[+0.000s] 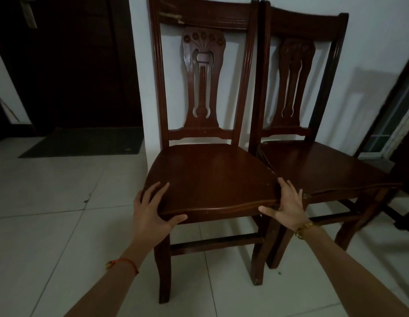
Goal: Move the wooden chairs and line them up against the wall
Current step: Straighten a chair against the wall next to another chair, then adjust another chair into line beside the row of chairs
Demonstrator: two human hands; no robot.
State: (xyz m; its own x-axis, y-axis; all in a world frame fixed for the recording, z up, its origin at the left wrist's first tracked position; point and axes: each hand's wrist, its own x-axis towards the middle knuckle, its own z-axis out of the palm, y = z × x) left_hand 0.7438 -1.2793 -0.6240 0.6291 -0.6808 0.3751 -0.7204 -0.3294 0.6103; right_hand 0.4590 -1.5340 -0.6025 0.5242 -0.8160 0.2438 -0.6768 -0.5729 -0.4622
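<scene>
Two dark wooden chairs with carved backs stand side by side, their backs to the white wall (370,53). The left chair (210,175) is straight in front of me. My left hand (151,207) grips the front left corner of its seat, fingers on top and thumb under the edge. At the front right corner my right hand (288,204) holds the same seat, wedged where it touches the right chair (324,165). The two seats meet at their front corners and the back posts nearly touch.
A dark door (68,60) with a dark mat (84,143) before it lies to the left. Pale floor tiles (50,202) stretch left and toward me. A dark door frame and glass (391,115) stand at the right edge.
</scene>
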